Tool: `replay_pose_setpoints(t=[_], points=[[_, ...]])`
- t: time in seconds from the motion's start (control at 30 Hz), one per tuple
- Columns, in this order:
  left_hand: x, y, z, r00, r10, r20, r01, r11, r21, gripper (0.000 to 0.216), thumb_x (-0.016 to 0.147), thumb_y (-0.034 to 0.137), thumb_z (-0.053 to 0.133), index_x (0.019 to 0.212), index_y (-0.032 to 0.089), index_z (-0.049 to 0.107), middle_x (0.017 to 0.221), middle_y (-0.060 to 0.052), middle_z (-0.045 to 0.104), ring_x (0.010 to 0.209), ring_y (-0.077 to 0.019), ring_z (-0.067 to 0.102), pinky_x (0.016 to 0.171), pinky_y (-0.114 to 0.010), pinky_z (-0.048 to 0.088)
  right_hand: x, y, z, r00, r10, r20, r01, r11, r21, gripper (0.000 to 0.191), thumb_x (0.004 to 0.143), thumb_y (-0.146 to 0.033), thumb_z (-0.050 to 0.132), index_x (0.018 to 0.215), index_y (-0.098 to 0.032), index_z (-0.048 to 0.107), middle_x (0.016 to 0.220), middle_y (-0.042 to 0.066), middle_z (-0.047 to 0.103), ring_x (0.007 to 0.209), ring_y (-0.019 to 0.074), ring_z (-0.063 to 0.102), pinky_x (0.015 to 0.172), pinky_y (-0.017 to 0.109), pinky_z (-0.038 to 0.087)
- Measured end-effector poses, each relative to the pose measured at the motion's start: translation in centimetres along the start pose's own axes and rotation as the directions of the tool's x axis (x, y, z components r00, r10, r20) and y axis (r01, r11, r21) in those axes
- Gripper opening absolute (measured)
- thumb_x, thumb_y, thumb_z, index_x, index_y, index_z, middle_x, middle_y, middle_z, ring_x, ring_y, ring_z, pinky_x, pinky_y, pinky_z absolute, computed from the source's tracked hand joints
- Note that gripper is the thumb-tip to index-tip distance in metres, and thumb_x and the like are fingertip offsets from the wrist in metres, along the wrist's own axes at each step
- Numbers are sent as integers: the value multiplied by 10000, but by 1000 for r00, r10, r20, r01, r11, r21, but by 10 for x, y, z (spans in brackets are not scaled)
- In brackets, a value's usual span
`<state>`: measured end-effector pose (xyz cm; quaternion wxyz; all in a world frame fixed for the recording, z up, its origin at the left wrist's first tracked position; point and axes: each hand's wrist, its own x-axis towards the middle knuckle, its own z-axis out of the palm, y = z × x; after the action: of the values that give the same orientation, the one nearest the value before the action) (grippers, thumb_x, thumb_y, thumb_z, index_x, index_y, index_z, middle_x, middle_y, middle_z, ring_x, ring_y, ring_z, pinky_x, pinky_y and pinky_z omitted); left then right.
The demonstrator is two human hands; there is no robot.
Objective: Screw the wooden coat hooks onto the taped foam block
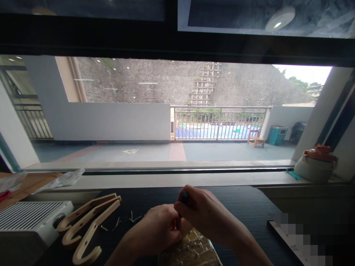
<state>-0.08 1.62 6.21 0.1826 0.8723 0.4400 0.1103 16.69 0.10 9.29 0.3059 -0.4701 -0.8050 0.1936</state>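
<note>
I count three wooden hooks (91, 229) by the left edge of the worktop (249, 210), one dark-handled tool (183, 197), one jug (316, 167), plus screws (104, 228) too jumbled to tally.

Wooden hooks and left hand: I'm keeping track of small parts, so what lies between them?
The head view shows loose metal fasteners on the dark tabletop between the wooden hooks and left hand.

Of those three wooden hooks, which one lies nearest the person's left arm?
The rightmost hook: its curl comes closest to the left arm and sits lowest in view. The middle hook and far hook curl farther left.
</note>
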Motion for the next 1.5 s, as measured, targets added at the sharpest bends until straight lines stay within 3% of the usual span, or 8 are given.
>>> replay_pose_setpoints(t=[1.5], points=[[2,-3,3,1000,2,9,-2,1000,3,122,710,255,460,635,205,542,679,19,637,623,-128,566,550,-202,353,1,3,4,999,-19,-31,17,997,-73,159,834,-338,463,761,-204,506,628,-37,523,582,94,411,518,229,247]])
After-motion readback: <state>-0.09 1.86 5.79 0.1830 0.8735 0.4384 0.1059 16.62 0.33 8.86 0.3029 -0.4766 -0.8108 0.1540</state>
